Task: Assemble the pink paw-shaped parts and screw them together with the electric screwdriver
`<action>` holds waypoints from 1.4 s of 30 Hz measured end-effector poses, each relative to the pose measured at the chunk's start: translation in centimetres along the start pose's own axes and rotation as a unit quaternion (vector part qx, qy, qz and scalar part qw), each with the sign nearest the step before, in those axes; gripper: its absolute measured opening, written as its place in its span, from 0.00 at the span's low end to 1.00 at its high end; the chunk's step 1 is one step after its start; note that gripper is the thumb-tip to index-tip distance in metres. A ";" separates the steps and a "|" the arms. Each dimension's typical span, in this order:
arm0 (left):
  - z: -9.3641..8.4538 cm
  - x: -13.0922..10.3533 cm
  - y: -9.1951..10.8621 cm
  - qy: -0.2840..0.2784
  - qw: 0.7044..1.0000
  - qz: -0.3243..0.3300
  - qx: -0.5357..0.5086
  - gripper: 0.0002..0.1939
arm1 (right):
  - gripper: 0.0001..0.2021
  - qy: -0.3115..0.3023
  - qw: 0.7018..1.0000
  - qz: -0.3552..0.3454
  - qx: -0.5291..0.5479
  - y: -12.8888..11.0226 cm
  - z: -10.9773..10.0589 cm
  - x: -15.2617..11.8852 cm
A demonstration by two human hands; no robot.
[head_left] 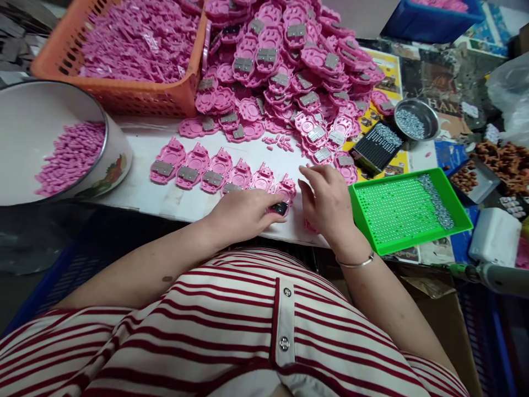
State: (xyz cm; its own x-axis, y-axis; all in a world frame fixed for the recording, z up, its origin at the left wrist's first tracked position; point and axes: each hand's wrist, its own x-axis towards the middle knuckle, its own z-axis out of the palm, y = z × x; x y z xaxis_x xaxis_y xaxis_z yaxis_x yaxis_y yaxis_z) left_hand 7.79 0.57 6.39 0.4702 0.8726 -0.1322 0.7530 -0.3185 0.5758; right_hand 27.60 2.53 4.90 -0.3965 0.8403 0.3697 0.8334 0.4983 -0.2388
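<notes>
A: Setup?
B: White worktop (142, 135): R hand (328, 201) half-curled, can't tell if holding; L hand (243, 212) pinching pink plastic shell (288, 189), row's R end.
A: Handling?
B: Prob. light, stiff, slick-ish — take shell's rim, spare black insert (281, 208).

The white counter (144, 135) carries a row of six pink casings (217, 168); behind them lie loose pink pegs (283, 144), a large casing heap (281, 80) and an orange basket (159, 98), and at right a green tray (392, 212).
</notes>
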 end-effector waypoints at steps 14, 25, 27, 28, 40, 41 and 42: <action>2.1 1.1 1.6 -0.024 0.794 -0.187 -0.578 0.41 | 0.11 0.018 0.988 -0.112 0.100 -4.9 -0.8 -3.5; 3.6 3.4 5.0 -0.133 0.684 -0.211 -0.686 0.39 | 0.09 0.096 0.977 0.004 0.192 -2.8 -1.6 -6.2; 4.1 3.6 5.4 -0.144 0.650 -0.212 -0.715 0.33 | 0.09 0.106 0.955 0.079 0.264 -2.4 -1.8 -6.6; 4.3 3.6 5.6 -0.147 0.638 -0.216 -0.724 0.31 | 0.10 0.115 0.935 0.126 0.310 -2.2 -1.8 -6.8; 4.4 2.5 5.7 -0.051 0.772 -0.190 -0.604 0.15 | 0.10 0.116 0.860 0.266 0.419 -0.4 -2.0 -7.9; 4.3 2.5 5.7 -0.049 0.775 -0.194 -0.599 0.15 | 0.10 0.099 0.885 0.235 0.390 -0.2 -2.3 -8.0; 4.3 2.5 5.7 -0.052 0.776 -0.198 -0.596 0.15 | 0.10 0.085 0.907 0.202 0.358 -0.1 -2.7 -8.0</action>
State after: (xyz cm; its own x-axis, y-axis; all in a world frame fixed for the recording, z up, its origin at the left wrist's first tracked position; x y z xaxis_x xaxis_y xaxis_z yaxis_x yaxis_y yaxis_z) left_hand 15.17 -0.66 5.87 0.3916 0.7611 -0.5171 -0.0846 0.5894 0.8034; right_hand 31.76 -4.80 4.42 0.0015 0.9708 0.2398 0.4089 0.2182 -0.8861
